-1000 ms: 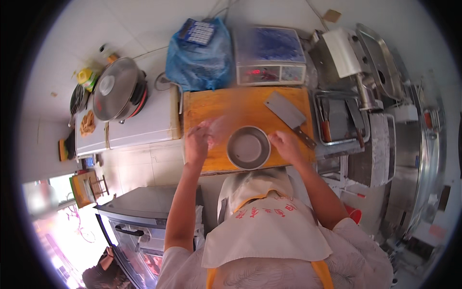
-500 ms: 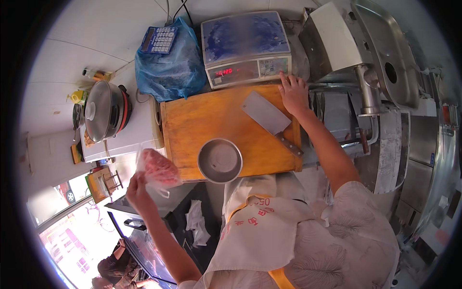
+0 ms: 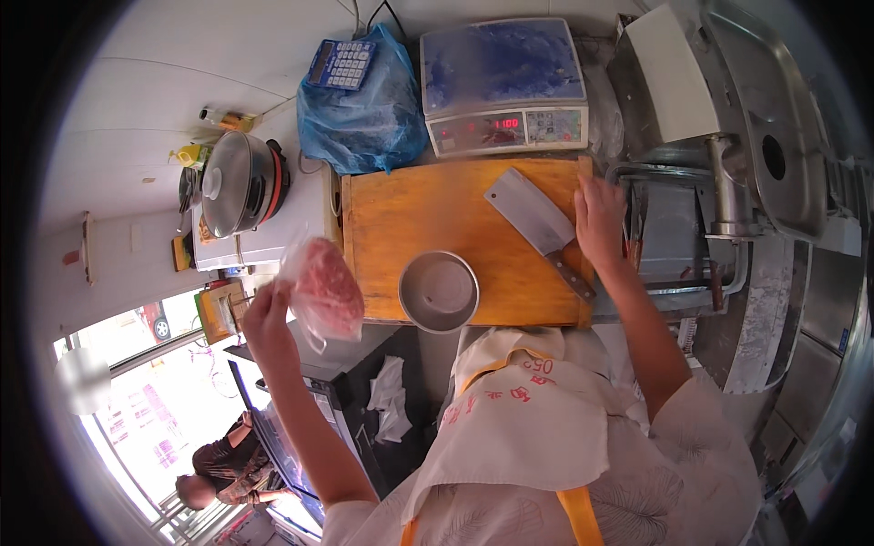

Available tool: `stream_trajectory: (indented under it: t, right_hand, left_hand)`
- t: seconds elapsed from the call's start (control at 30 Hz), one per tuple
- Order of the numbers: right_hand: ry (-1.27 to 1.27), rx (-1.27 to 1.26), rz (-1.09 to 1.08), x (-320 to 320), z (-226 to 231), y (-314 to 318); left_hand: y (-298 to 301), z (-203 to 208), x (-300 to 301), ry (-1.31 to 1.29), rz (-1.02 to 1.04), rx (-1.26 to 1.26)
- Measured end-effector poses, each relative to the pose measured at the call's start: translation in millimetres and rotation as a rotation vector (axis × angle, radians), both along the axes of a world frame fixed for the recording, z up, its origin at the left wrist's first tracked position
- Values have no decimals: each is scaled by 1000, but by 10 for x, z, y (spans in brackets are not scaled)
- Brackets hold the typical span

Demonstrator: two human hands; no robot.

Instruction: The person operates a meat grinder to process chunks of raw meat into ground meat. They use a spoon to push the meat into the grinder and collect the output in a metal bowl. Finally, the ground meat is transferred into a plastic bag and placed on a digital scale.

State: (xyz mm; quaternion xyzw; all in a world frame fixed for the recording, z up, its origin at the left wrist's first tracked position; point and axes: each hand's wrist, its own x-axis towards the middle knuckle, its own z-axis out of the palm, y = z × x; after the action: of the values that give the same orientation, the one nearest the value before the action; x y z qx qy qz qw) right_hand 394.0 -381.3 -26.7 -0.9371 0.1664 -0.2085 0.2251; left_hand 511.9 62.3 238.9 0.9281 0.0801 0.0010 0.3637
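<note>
My left hand [image 3: 266,320] is closed on the top of a clear plastic bag of red minced meat [image 3: 330,289], which hangs left of the wooden cutting board [image 3: 391,218]. My right hand [image 3: 601,223] is over the board's right edge, fingers loosely extended and holding nothing. Just left of it lies a cleaver [image 3: 528,207], blade toward the far side and handle toward me. A round metal bowl [image 3: 423,305] sits at the board's near edge. Beyond the board stands a digital scale [image 3: 505,68] with a blue platform and lit red digits.
A calculator [image 3: 341,64] rests on a blue plastic bag [image 3: 360,127] left of the scale. Farther left is a lidded pan [image 3: 238,182]. On the right are a metal tray [image 3: 674,259] with tools and a meat grinder [image 3: 730,182]. Another person [image 3: 228,469] is at lower left.
My right hand has come off the scale's keypad and back toward me. The scale's red digits have changed. The bag of minced meat stays in my left hand, now a little higher.
</note>
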Motion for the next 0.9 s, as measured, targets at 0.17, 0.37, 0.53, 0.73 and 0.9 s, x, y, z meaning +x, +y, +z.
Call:
stream_trajectory:
  t: [0.17, 0.37, 0.53, 0.73, 0.9]
  right_hand:
    - [47, 147, 49, -313, 74, 218]
    - [47, 144, 97, -266, -65, 97]
    - [48, -28, 110, 375, 76, -62]
    - [146, -252, 167, 861, -367, -253]
    - [170, -278, 194, 766, -498, -271]
  left_hand:
    - [-466, 9, 378, -67, -170, -116]
    - [-1018, 70, 631, -92, -306, -180]
    - [-1126, 32, 437, -56, -278, -177]
    - [-932, 113, -136, 52, -171, -47]
    - [-395, -51, -646, 119, -40, -141]
